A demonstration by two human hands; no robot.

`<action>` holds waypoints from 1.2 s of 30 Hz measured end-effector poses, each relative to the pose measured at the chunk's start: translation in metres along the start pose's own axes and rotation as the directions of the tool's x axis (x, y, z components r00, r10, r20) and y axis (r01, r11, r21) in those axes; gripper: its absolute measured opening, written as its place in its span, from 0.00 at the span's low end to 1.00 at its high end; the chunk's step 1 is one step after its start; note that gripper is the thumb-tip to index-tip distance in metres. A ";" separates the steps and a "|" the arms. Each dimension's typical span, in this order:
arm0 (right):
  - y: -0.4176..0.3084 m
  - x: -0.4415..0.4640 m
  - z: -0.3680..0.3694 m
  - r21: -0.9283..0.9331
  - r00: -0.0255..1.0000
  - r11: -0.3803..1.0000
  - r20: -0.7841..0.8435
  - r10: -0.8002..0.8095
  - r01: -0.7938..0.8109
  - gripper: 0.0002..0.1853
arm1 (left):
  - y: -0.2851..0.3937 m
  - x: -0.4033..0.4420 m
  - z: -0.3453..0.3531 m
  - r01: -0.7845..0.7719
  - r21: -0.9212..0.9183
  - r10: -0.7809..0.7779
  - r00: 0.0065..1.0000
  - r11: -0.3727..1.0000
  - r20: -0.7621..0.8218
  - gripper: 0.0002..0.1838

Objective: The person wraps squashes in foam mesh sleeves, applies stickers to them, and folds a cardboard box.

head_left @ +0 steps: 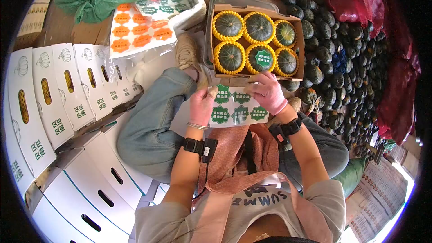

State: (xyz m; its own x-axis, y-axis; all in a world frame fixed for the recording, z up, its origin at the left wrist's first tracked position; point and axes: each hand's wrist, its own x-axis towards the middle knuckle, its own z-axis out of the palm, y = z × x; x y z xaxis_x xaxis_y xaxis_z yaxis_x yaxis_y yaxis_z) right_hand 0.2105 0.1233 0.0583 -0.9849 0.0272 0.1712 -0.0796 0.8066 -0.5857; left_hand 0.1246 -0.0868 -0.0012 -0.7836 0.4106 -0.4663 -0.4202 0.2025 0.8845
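A white sheet of green stickers [220, 114] with white lettering is held up in front of me. My left hand [202, 104], in a pink glove, pinches its left edge. In a matching glove, my right hand [268, 93] has its fingers closed at the sheet's upper right; whether a sticker is lifting there is hidden. Just beyond the sheet stands an open cardboard box [294, 78] of dark green pumpkins, each in a yellow foam net. One front pumpkin [259, 58] carries a green sticker [263, 58] on top; the others show none.
White handled cartons [58, 94] line my left side. Orange sticker sheets [139, 30] lie by a white foam box [193, 6] at upper left. Many loose pumpkins [333, 81] cover the floor at right, beside red mesh sacks [355, 0]. My crossed legs [150, 126] flank the sheet.
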 end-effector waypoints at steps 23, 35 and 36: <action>0.006 0.046 0.025 -0.546 0.953 0.806 0.043 0.299 -0.229 0.16 | 0.004 0.002 0.004 0.040 0.038 -0.047 0.979 0.998 0.198 0.10; 0.000 -0.018 0.028 0.027 0.927 0.930 0.084 0.364 -0.368 0.19 | -0.008 0.001 0.016 0.175 0.015 -0.175 0.975 0.985 0.133 0.19; 0.001 -0.015 0.024 -0.036 0.891 0.892 0.037 0.452 -0.451 0.23 | -0.011 0.001 0.012 0.167 0.028 -0.170 0.975 0.985 0.140 0.20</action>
State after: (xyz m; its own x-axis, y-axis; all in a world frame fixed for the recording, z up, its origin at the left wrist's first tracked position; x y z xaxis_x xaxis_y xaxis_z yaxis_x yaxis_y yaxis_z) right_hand 0.2212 0.1092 0.0365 -0.9192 0.3673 -0.1417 0.3791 0.7285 -0.5707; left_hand 0.1342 -0.0777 -0.0110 -0.6288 0.4909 -0.6031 -0.5324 0.2934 0.7940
